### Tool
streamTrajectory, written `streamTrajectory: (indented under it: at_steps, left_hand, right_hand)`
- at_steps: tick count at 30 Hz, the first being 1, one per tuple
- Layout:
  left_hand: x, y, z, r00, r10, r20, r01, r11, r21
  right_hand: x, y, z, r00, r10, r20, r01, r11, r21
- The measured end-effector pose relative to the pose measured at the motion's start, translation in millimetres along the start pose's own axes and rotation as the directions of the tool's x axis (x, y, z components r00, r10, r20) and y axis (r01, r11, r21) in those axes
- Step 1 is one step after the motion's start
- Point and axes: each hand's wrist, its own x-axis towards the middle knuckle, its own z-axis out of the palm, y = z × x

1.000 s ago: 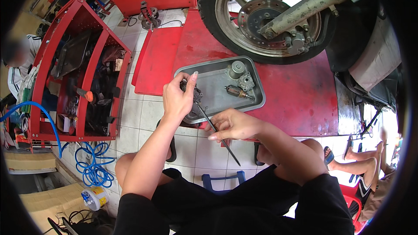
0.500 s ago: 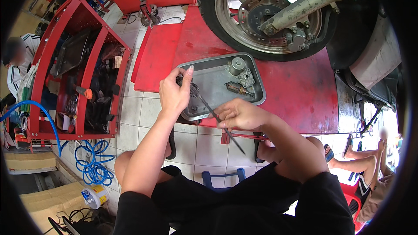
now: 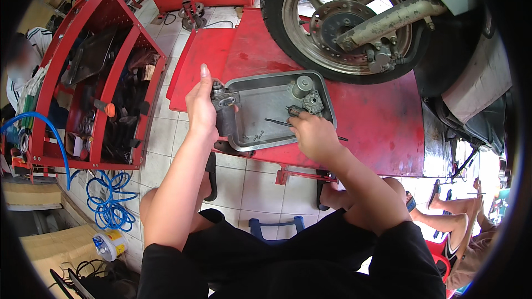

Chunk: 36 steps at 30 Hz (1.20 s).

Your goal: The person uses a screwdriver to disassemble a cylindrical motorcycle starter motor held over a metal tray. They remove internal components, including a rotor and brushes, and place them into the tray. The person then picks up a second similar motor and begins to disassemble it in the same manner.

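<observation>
My left hand (image 3: pixel 200 108) is closed around a grey metal part with a rounded lower body (image 3: pixel 226 112), upright at the left rim of a shallow metal tray (image 3: pixel 244 145). Over the tray's right side, my right hand (image 3: pixel 316 135) grips a thin dark rod (image 3: pixel 277 122), whose two ends stick out past the fist. Its fingertips are at a small copper-wound armature (image 3: pixel 295 111), partly hidden by them; whether they hold it too I cannot make out. Behind it in the tray are a round metal can (image 3: pixel 303 86) and a cast metal housing (image 3: pixel 313 101). Several small dark bits (image 3: pixel 258 136) lie near the tray's front.
The tray rests on a red work platform (image 3: pixel 382 127), below a motorcycle front wheel (image 3: pixel 277 39). A red tool shelf (image 3: pixel 119 61) stands left, above a coiled blue hose (image 3: pixel 111 202). A blue stool (image 3: pixel 277 227) is between my legs. Another person sits at right (image 3: pixel 454 221).
My left hand has moved left with the grey metal part, now held upright. My right hand has moved from the tray's front edge up to the armature, bringing the rod.
</observation>
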Motion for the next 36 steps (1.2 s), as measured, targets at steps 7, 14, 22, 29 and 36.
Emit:
streamTrajectory:
  at_steps: [7, 14, 22, 29, 36]
  left_hand:
    - [-9.3, 16.5, -13.4, 0.997, -0.054, 0.057, 0.063, 0.984, -0.167]
    - [-4.7, 18.3, -20.5, 0.996, -0.045, 0.070, 0.054, 0.991, -0.121]
    - [5.2, 16.4, -36.4, 0.993, -0.116, 0.001, 0.113, 0.968, -0.223]
    - [9.1, 23.5, -31.8, 0.994, -0.099, 0.041, 0.105, 0.975, -0.194]
    - [9.1, 16.2, -39.9, 0.964, -0.246, 0.104, 0.267, 0.887, -0.378]
  right_hand:
    - [14.3, -6.2, 31.9, 0.993, -0.111, -0.027, 0.095, 0.936, -0.339]
    - [11.0, -13.1, 24.0, 0.986, -0.093, 0.137, 0.132, 0.941, -0.310]
    - [1.6, -22.1, 11.2, 0.987, -0.158, 0.011, 0.158, 0.981, -0.113]
    - [2.5, -18.0, 9.0, 0.995, -0.095, -0.036, 0.088, 0.984, -0.155]
    - [5.7, -5.2, -1.4, 0.997, -0.079, -0.022, 0.076, 0.988, -0.132]
